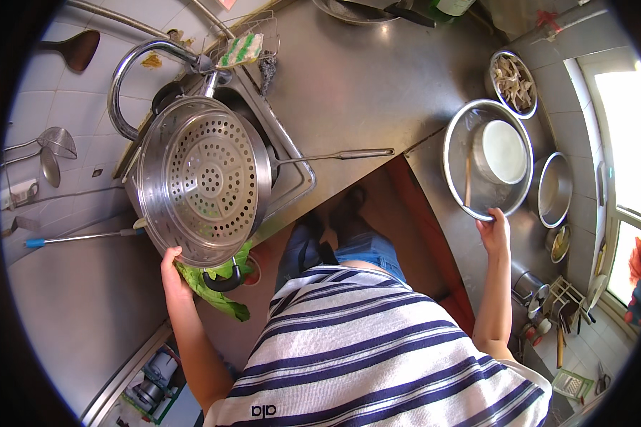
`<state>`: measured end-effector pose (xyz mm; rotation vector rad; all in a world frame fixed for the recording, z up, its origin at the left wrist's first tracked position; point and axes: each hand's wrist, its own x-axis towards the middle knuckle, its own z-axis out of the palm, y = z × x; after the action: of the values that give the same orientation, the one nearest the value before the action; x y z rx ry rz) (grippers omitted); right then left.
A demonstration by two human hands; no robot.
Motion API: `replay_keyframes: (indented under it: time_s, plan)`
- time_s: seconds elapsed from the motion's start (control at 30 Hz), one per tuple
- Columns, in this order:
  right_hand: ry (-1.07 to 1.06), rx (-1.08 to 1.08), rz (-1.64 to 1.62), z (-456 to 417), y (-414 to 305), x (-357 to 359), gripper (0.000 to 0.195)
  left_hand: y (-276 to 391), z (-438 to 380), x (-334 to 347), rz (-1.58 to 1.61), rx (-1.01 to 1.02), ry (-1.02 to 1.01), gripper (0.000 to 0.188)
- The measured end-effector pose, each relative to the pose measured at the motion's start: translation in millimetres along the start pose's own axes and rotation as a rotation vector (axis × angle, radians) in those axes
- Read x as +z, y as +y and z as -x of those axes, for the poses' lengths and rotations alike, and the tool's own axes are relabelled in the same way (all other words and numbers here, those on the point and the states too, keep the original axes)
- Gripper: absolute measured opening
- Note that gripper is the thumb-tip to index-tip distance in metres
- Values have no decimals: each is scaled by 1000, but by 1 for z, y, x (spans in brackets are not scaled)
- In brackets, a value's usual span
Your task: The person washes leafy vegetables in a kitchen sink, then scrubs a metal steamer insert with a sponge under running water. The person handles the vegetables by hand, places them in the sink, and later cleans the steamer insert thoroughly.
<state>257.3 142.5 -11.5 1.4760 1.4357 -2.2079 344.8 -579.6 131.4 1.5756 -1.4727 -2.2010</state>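
Note:
My left hand (pixel 175 273) is at the lower left rim of a large steel steamer pot (pixel 211 181) with a perforated tray, which rests over the sink; its fingers are partly hidden. Green leaves (pixel 219 293) show beneath the pot's black side handle (pixel 223 279). With my right hand (pixel 494 230) I grip the near rim of a large steel basin (pixel 454 176). In the basin are a white bowl (pixel 505 152) and a thin wooden stick (pixel 468 181). A long metal handle (pixel 363 153) juts from beside the pot over the counter edge.
A curved chrome faucet (pixel 118 91) rises behind the pot. Beyond the basin stand a bowl of pale torn pieces (pixel 513 85) and a smaller steel bowl (pixel 553 189). A pan (pixel 352 12) lies at the counter's far side. A wire rack with a green-white sponge (pixel 241 50) hangs near the faucet.

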Motion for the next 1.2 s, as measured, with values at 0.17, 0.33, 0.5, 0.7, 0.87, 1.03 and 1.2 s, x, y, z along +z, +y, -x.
replay_keyframes:
  time_s: [0.17, 0.33, 0.5, 0.7, 0.87, 1.03, 1.2]
  plan:
    - [28, -6, -106, -10, 7, -57, 9, 4, -9, -19, -5, -32, -11, 35]
    - [36, 11, -67, -13, 9, -82, 17, 12, -3, 3, 7, -28, -21, 42]
    - [169, 50, -230, 36, 15, -47, 49, 6, -10, 9, 18, -28, -1, 8]
    - [110, -224, 549, 132, 71, 30, 27, -5, -16, 9, 11, -102, -4, 13]
    - [-375, -1078, 1066, 118, 84, 207, 17, -20, -26, 0, 20, -107, -65, 16]
    - [-628, -1518, 1460, 57, 109, 309, 42, -38, -22, -41, 100, -133, -15, 23]
    - [-803, -1580, 1581, 8, 136, 322, 28, -47, 1, -78, 118, -64, -18, 25]
